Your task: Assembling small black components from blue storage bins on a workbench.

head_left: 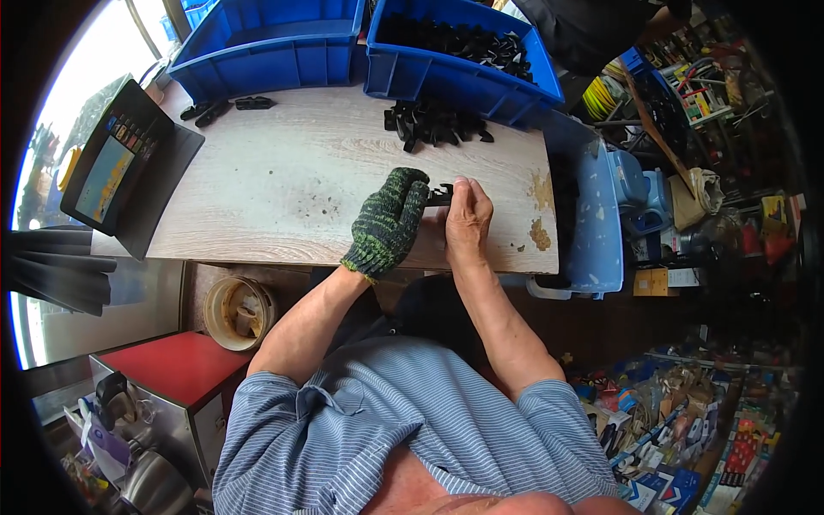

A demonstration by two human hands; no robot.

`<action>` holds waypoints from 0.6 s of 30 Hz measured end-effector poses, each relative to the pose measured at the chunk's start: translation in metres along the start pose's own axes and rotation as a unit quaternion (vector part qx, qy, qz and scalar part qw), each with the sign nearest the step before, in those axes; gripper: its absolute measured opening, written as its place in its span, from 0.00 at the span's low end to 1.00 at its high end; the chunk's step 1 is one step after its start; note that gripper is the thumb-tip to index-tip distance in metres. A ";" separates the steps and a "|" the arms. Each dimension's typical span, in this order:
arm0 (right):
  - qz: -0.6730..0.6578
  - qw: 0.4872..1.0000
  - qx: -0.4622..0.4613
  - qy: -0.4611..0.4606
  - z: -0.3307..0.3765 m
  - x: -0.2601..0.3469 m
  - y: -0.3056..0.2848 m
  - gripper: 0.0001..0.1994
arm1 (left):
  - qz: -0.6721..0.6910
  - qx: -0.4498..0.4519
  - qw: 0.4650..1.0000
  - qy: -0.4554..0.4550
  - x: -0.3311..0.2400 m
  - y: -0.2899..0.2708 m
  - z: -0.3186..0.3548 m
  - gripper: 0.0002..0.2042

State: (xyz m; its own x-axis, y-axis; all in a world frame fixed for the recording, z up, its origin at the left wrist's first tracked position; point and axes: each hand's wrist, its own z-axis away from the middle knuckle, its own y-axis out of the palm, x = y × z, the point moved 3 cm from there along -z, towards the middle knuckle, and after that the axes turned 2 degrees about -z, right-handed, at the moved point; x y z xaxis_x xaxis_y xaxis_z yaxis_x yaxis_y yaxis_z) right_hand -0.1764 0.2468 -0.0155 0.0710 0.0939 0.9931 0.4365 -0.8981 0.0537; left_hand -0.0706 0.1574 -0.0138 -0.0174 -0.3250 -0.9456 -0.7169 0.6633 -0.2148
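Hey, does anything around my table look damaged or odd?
Yes: the pale wood-grain table has brown, worn-looking patches near its right edge, where the surface seems peeled. Also, the left hand wears a green-and-black knitted glove; the right hand is bare.

- Window (86,43) at the left, glaring white; brightness falls off toward the dim right side.
- Dark curtain (60,273), gathered in folds, beside the table's left end.
- Table (232,215): pale wood grain, surface worn to brown patches near the right edge.
- Cabinet (176,365) at lower left: red top, greyish sides.
- Floor (661,330) on the right: dark, edged by heaped goods (687,412).
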 end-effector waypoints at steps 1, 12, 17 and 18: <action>-0.011 1.000 0.010 0.016 0.002 0.006 0.003 0.18 | 0.022 0.004 0.999 -0.023 -0.003 -0.002 -0.001 0.10; 0.062 0.995 0.043 -0.068 -0.016 -0.026 -0.026 0.13 | -0.003 0.009 0.999 -0.045 -0.018 0.036 0.001 0.16; 0.042 0.997 0.067 -0.006 -0.017 -0.022 -0.025 0.13 | 0.014 0.029 0.999 -0.027 -0.009 0.034 0.000 0.19; 0.042 0.997 0.065 -0.010 -0.015 -0.022 -0.024 0.13 | 0.015 0.029 0.999 -0.022 -0.008 0.033 0.000 0.19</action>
State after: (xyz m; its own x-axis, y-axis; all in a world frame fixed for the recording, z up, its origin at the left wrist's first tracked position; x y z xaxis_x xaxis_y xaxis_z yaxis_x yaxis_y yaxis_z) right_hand -0.2018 0.2602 -0.0369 0.1293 0.0300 0.9912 0.5412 -0.8397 -0.0452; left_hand -0.0940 0.1824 -0.0137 -0.0066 -0.2745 -0.9616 -0.6747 0.7109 -0.1984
